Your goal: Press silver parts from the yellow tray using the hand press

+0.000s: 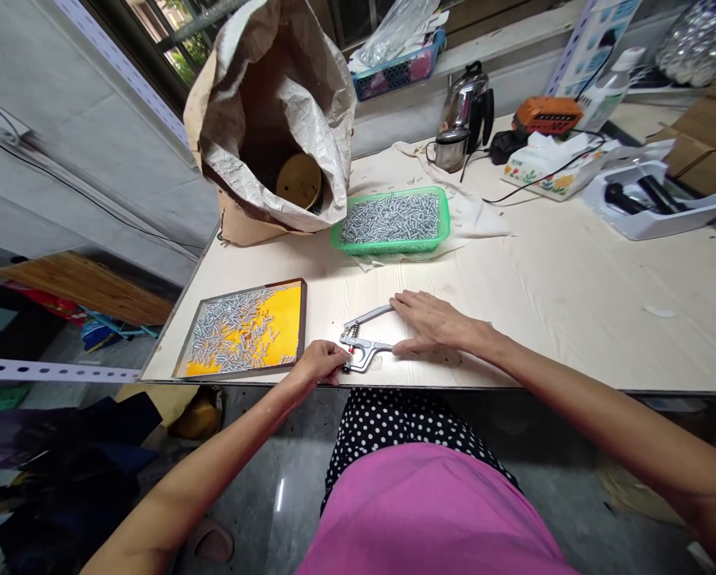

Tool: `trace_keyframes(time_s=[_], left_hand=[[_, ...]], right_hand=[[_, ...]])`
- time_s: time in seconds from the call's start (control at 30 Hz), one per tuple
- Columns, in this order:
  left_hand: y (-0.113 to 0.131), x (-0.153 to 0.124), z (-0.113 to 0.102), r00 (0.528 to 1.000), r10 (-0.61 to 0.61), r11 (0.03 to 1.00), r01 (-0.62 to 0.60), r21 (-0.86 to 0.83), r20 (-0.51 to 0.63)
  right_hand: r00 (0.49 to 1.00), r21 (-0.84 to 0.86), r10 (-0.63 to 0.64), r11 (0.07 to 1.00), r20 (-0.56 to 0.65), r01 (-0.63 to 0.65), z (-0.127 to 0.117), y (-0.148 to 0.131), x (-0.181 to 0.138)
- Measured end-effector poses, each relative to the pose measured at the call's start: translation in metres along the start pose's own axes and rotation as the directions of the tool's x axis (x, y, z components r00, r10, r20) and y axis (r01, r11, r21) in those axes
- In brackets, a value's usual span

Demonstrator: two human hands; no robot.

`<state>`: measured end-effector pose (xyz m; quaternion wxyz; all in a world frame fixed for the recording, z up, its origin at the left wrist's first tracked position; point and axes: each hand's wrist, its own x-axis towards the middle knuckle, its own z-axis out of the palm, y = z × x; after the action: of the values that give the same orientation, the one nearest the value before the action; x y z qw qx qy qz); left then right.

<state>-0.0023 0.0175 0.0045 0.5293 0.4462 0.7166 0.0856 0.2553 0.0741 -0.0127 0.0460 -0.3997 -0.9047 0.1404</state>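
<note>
A metal hand press with two long handles lies on the pale table near its front edge. My right hand rests over the handles, thumb under the lower one and fingers across the upper one. At the jaw end of the tool my left hand is pinched closed on something too small to make out. To the left a yellow tray holds several small silver metal pieces. A green basket behind the tool is full of the same pieces.
A big paper sack stands open at the back left with a round tin inside. Further back sit a steel kettle, a cup, a tissue box, an orange device and a white tray.
</note>
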Motion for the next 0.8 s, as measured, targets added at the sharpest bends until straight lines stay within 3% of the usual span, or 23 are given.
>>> trace_keyframes(time_s=[0.33, 0.8], left_hand=[[-0.001, -0.001, 0.002, 0.999, -0.030, 0.999, 0.031, 0.021, -0.035], [-0.003, -0.002, 0.004, 0.998, -0.015, 1.000, 0.016, 0.010, -0.057]], right_hand=[[0.998, -0.052, 0.040, 0.998, 0.057, -0.037, -0.004, -0.014, -0.012], [0.999, -0.053, 0.038, 0.998, 0.002, -0.038, -0.008, -0.024, -0.019]])
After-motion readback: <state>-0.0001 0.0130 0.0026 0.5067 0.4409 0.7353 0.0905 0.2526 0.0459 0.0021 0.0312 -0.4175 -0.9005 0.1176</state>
